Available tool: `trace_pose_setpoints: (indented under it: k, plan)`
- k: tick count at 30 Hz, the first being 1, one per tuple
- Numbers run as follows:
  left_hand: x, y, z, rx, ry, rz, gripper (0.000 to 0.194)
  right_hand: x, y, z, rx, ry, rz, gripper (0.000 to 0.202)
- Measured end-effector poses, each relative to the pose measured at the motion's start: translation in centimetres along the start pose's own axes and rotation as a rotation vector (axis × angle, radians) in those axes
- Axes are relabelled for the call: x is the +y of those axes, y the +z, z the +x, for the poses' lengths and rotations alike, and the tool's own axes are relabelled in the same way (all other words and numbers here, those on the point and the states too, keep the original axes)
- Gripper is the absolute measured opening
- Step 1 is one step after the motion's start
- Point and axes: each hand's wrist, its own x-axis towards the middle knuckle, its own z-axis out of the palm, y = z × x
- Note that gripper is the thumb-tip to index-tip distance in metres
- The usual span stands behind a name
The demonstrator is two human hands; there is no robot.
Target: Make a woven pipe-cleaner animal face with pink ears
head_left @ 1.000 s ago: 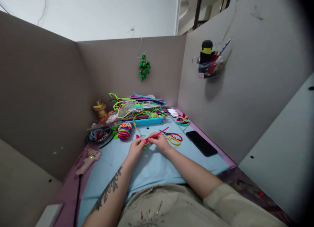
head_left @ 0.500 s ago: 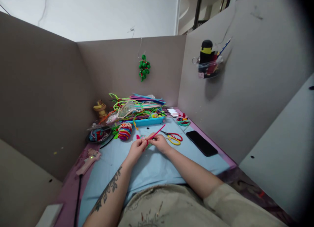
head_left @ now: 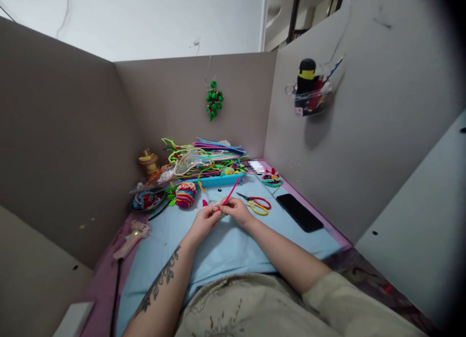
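My left hand point(head_left: 205, 222) and my right hand point(head_left: 236, 211) meet over the blue cloth, fingertips pinched together around a small piece with a pink pipe cleaner point(head_left: 231, 191). The free end of the pipe cleaner points up and away to the right. Most of the small piece is hidden by my fingers; a bit of green shows below them. Just right of my right hand lie scissors point(head_left: 259, 206) with red and yellow handles. Beyond my left hand sits a striped, multicoloured bundle point(head_left: 185, 195).
A blue tray point(head_left: 222, 180) heaped with colourful pipe cleaners stands at the back. A black phone point(head_left: 299, 213) lies at the right, a pink glue gun point(head_left: 131, 240) at the left, near a dark bowl point(head_left: 160, 200). Grey panels point(head_left: 174, 99) enclose the table.
The free end of the pink pipe cleaner has swung left and stands steeper. Both hands have shifted slightly, and less of the green part shows between them.
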Motion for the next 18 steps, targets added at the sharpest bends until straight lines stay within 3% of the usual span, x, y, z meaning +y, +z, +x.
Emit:
trace_pose_setpoints:
  k: [4,9,14,18]
  plan:
    - [-0.2,0.0,0.1,-0.004,0.019,-0.020,0.033,-0.1,0.2,0.1,0.036,0.034,0.156,0.012]
    - [-0.7,0.1,0.3,0.118,-0.027,-0.126,0.031,-0.6,0.2,0.3,0.136,0.015,0.210,0.008]
    - [-0.8,0.0,0.5,0.189,-0.007,-0.247,0.031,-0.8,0.1,0.1,0.133,-0.091,0.098,0.007]
    - [-1.0,0.1,0.8,0.273,-0.030,-0.345,0.025,-1.3,0.5,-0.3,0.155,-0.265,-0.151,0.005]
